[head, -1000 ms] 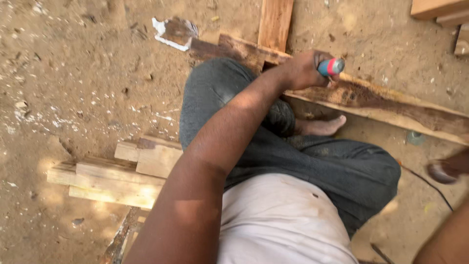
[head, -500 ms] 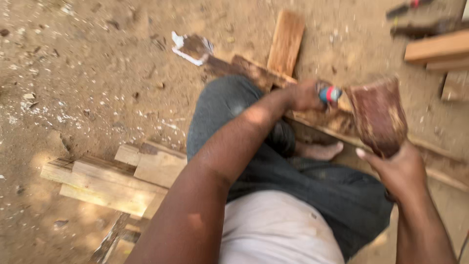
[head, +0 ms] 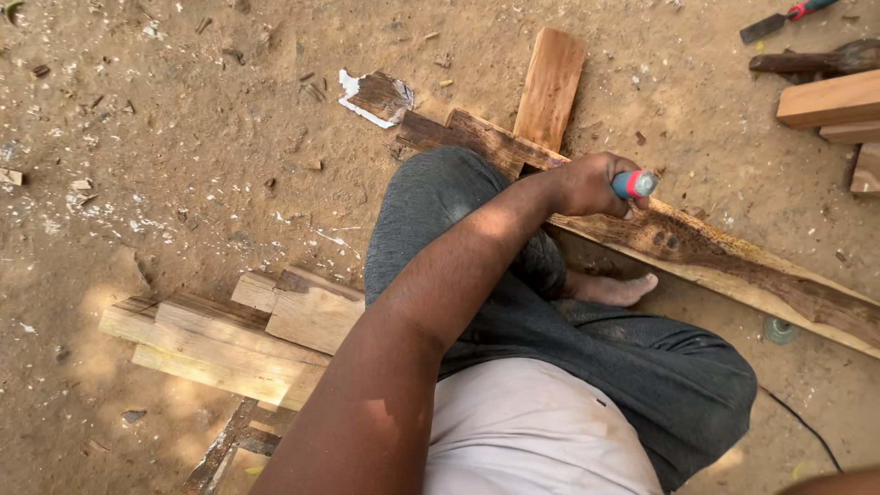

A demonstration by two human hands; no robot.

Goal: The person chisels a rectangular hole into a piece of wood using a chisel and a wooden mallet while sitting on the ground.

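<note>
Gripping a tool with a red-and-blue handle (head: 634, 184), your left hand (head: 591, 183) is fisted tight around it, arm stretched across your knee. The tool's working end is hidden behind the hand, over the long rough plank (head: 724, 261) lying across the sandy ground (head: 183, 137).
1 bare foot (head: 612, 289) rests against that plank's near edge.
1 short board (head: 550, 87) juts out beyond the plank.
1 stack of pale offcuts (head: 229, 339) sits beside your thigh.
1 second tool (head: 779, 20) lies well apart, at the far corner.
Right hand: out of view.
</note>
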